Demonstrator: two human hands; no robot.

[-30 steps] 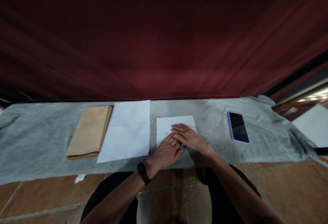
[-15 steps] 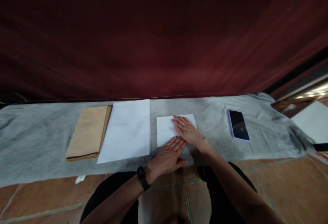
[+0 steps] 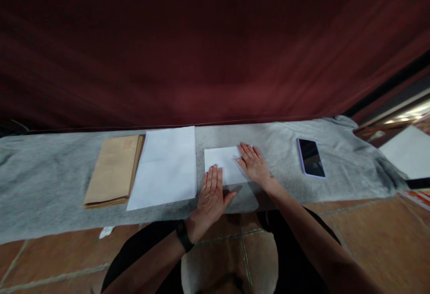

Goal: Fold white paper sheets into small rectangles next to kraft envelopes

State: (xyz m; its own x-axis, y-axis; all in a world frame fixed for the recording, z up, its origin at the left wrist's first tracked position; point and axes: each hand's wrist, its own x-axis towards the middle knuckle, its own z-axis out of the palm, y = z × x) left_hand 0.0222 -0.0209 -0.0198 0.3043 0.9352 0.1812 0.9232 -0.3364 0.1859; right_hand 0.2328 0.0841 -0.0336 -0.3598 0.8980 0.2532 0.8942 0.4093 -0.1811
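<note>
A small white sheet of paper (image 3: pixel 230 168), apparently folded, lies flat on the grey cloth in front of me. My left hand (image 3: pixel 211 195) rests on its lower left corner, fingers stretched out and thumb spread to the right. Across the right edge of the paper lies my right hand (image 3: pixel 253 164), flat with the fingers pointing up and left. Both palms face down, and the two hands are apart. Just left of the paper is a stack of larger white sheets (image 3: pixel 164 168).
Brown paper envelopes (image 3: pixel 112 168) are stacked at the left, beside the white sheets. A phone (image 3: pixel 311 158) in a purple case lies to the right. The grey cloth (image 3: pixel 282 191) covers a long narrow surface, with a dark red curtain (image 3: pixel 215 61) behind it. Tiled floor shows below.
My hands have moved apart: the left slid left to the paper's lower left corner, the right shifted to its right edge. The view has tilted slightly.
</note>
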